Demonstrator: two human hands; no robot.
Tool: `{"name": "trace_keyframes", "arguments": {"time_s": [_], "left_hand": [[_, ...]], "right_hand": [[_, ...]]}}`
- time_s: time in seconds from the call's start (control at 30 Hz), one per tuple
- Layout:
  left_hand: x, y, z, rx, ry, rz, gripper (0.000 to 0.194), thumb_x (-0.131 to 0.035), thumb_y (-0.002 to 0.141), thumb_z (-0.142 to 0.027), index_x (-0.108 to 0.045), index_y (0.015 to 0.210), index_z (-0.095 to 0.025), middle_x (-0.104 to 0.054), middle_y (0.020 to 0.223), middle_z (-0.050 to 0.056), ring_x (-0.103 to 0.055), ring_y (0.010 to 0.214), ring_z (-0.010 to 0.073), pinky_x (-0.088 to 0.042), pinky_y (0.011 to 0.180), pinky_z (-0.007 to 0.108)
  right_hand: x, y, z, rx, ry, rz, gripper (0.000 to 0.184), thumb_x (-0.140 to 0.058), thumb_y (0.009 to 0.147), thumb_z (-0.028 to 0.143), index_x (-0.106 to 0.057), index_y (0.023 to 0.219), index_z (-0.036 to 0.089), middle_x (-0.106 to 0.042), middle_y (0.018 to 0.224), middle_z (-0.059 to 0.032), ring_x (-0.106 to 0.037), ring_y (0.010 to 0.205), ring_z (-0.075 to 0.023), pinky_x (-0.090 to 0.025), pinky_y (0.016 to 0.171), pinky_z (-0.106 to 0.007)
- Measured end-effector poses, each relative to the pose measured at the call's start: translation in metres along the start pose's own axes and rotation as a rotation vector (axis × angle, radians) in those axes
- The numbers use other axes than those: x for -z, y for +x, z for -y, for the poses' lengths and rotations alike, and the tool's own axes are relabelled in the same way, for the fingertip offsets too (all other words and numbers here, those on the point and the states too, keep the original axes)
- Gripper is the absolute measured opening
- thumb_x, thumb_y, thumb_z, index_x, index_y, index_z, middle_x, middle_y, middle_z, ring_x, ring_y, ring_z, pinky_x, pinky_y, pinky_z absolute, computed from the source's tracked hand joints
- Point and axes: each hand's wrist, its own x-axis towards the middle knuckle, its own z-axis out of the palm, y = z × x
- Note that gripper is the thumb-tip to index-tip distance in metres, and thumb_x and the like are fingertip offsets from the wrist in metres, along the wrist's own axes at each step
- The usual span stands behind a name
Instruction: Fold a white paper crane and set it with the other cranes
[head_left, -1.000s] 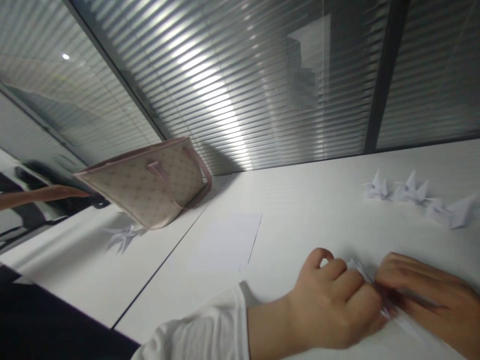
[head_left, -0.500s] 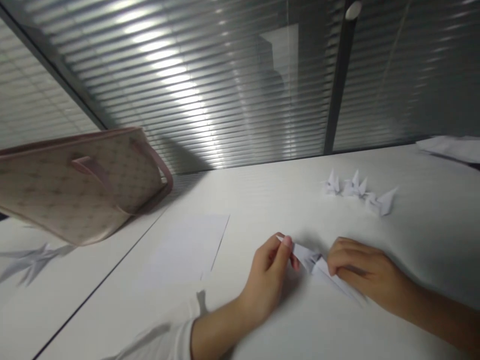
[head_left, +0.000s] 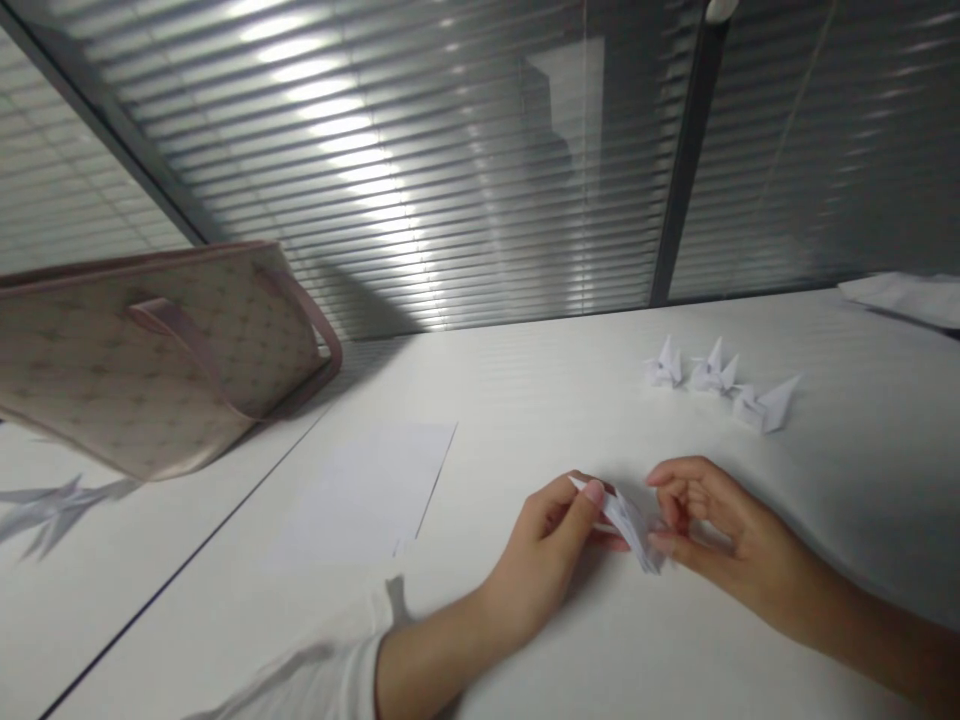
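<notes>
Folded paper is white, thin and long, and it has been bent into a narrow shape. One end comes to a sharp point, which pokes out by the left thumb. The other end is wider and hangs down to the right, and some layers there look a bit spread, like pages. That wide end is blurry, so I cannot tell how many layers it has. The paper is held up at a slant over the white bench, between the two hands, near the front.

The left hand has its grip closed on the pointed end, with the thumb on top and the fingers under and behind. A white sleeve covers part of that arm. The right hand is just beside the wide end. Its grip is partly open, with a gap between the thumb and the pointing finger, and the other fingers are curled in. The thumb tip is very close to the paper, but I cannot tell if it touches.

Farther back on the right sit three little white paper birds with pointy wings. To the left, flat white paper lies near a big pinkish bag.
</notes>
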Motion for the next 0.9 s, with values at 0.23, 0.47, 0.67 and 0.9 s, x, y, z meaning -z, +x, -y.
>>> {"name": "trace_keyframes", "arguments": {"time_s": [0.23, 0.47, 0.67, 0.9], "left_hand": [[0.001, 0.006, 0.005, 0.108, -0.246, -0.109, 0.030, -0.061, 0.084, -0.042, -0.058, 0.076, -0.012, -0.056, 0.074, 0.002, -0.060, 0.073, 0.0166, -0.056, 0.073, 0.036], [-0.003, 0.007, 0.003, 0.090, -0.157, -0.166, 0.025, -0.052, 0.090, -0.036, -0.058, 0.084, -0.013, -0.058, 0.084, 0.006, -0.058, 0.087, 0.0203, -0.058, 0.068, 0.034], [-0.006, 0.003, 0.003, 0.066, -0.098, -0.163, 0.026, -0.050, 0.090, -0.037, -0.057, 0.085, -0.013, -0.059, 0.087, 0.007, -0.058, 0.089, 0.0228, -0.056, 0.071, 0.037], [-0.005, -0.002, 0.005, -0.081, -0.025, 0.107, 0.038, -0.076, 0.071, -0.035, -0.052, 0.093, -0.016, -0.062, 0.099, 0.008, -0.058, 0.098, 0.0226, -0.044, 0.091, 0.038]], "right_hand": [[0.003, 0.004, 0.000, 0.067, -0.111, -0.032, 0.018, -0.063, 0.082, 0.021, -0.053, 0.096, 0.025, -0.051, 0.090, 0.0002, -0.056, 0.069, -0.0128, -0.051, 0.064, -0.027], [0.004, 0.003, 0.011, 0.260, -0.355, -0.036, 0.037, -0.070, 0.076, 0.018, -0.051, 0.107, 0.026, -0.053, 0.089, -0.0015, -0.056, 0.078, -0.0165, -0.051, 0.065, -0.027], [0.005, -0.001, 0.016, 0.250, -0.371, -0.132, 0.019, -0.063, 0.082, 0.020, -0.056, 0.099, 0.025, -0.058, 0.086, -0.0013, -0.059, 0.081, -0.0162, -0.050, 0.072, -0.028], [0.003, -0.002, 0.013, -0.152, 0.012, -0.077, 0.008, -0.059, 0.086, 0.029, -0.057, 0.092, 0.025, -0.066, 0.075, 0.0022, -0.065, 0.069, -0.0127, -0.053, 0.065, -0.022]]}}
